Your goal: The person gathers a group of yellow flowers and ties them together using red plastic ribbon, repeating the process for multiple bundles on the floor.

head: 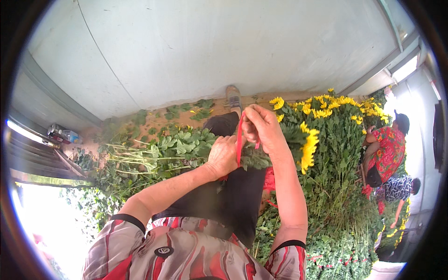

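Observation:
A bundle of yellow chrysanthemums [182,145] lies across my lap. Its cut stems point left and its yellow flower heads [309,150] are at the right. My left hand [225,154] grips the bundle around its middle, its fingertips partly hidden behind the ribbon. Pinched in the fingers of my right hand [262,127], just above and to the right, is a red ribbon [239,143] that runs down past my left hand over the leaves. Another short bit of ribbon shows under my right hand. Whether the ribbon passes fully around the stems cannot be seen.
Many cut chrysanthemums [325,140] are piled on the right. A person in a red patterned shirt [390,148] sits beyond them, another person [400,189] nearby. Ahead stands a pale panel wall [224,49]. Loose leaves [171,112] litter the floor; a plastic bottle [71,136] lies far left.

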`<action>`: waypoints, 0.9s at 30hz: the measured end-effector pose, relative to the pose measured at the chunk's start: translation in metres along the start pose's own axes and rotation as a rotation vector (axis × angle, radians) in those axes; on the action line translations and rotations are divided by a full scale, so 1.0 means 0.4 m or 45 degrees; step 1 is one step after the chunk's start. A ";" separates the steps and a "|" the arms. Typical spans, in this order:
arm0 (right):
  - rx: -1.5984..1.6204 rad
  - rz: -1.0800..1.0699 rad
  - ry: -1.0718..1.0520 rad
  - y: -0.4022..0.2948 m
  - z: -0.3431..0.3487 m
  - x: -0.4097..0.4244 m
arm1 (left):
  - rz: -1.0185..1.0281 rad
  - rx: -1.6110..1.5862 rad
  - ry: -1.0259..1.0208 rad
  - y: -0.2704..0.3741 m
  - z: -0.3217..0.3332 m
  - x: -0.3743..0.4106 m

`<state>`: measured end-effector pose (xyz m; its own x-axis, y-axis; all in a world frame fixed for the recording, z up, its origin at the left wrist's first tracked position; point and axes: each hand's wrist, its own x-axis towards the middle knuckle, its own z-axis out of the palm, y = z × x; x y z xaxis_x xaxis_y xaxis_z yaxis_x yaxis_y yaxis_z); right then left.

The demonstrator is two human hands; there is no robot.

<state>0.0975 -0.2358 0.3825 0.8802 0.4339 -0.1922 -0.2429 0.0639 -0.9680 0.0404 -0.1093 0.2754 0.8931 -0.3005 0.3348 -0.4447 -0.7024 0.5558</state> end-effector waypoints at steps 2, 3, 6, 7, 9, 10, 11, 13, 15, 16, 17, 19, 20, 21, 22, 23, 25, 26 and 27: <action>0.239 0.066 0.114 0.040 -0.049 0.013 | -0.042 -0.023 -0.032 0.003 0.006 -0.001; 0.294 0.099 0.251 0.059 -0.076 0.009 | -0.053 -0.027 -0.028 0.004 0.007 -0.001; 0.664 0.019 0.468 0.101 -0.144 -0.010 | -0.091 -0.232 -0.146 -0.004 -0.004 0.005; 0.644 -0.054 0.432 0.114 -0.157 -0.013 | -0.087 -0.318 -0.168 -0.010 -0.013 0.012; 0.642 -0.146 0.341 0.134 -0.172 -0.016 | -0.109 -0.373 -0.345 -0.019 -0.033 0.023; 0.648 -0.147 0.421 0.139 -0.181 -0.015 | -0.149 -0.411 -0.424 -0.023 -0.041 0.033; 0.657 -0.178 0.438 0.142 -0.187 -0.013 | -0.181 -0.455 -0.512 -0.027 -0.048 0.042; 0.705 -0.204 0.478 0.143 -0.195 -0.007 | -0.309 -0.634 -0.714 -0.050 -0.066 0.059; 0.798 -0.154 0.627 0.135 -0.187 -0.008 | -0.483 -0.880 -0.727 -0.064 -0.068 0.062; 0.782 -0.142 0.659 0.127 -0.174 -0.011 | -0.419 -0.923 -0.692 -0.069 -0.064 0.059; 0.672 -0.233 0.510 0.116 -0.155 -0.015 | -0.169 -0.720 -0.576 -0.065 -0.053 0.051; 0.466 -0.325 0.426 0.091 -0.097 -0.028 | 0.212 -0.263 -0.350 -0.034 -0.015 0.017; 0.416 -0.364 0.249 0.074 -0.063 -0.039 | 0.287 -0.074 -0.140 -0.013 0.006 -0.001; 0.118 -0.330 0.092 0.060 -0.027 -0.056 | 0.247 -0.046 -0.216 -0.005 0.018 -0.015; -0.132 -0.558 -0.187 0.048 0.005 -0.056 | -0.053 -0.864 -0.199 0.010 0.033 -0.027; -0.221 -0.582 -0.318 0.029 0.017 -0.061 | 0.036 -0.717 -0.149 0.015 0.038 -0.038; 0.102 -0.403 -0.281 0.012 0.019 -0.061 | 0.281 -0.087 -0.042 0.028 0.045 -0.055; -0.012 -0.348 -0.034 -0.001 -0.011 -0.044 | 0.316 0.002 -0.097 0.031 0.045 -0.058; -0.480 -0.344 0.213 0.003 -0.034 -0.021 | 0.325 0.051 -0.089 0.033 0.045 -0.059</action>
<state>0.0954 -0.2514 0.3809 0.9524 0.2941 0.0800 0.1400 -0.1889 -0.9720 0.0148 -0.1229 0.2611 0.7553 -0.5144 0.4062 -0.6546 -0.6227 0.4287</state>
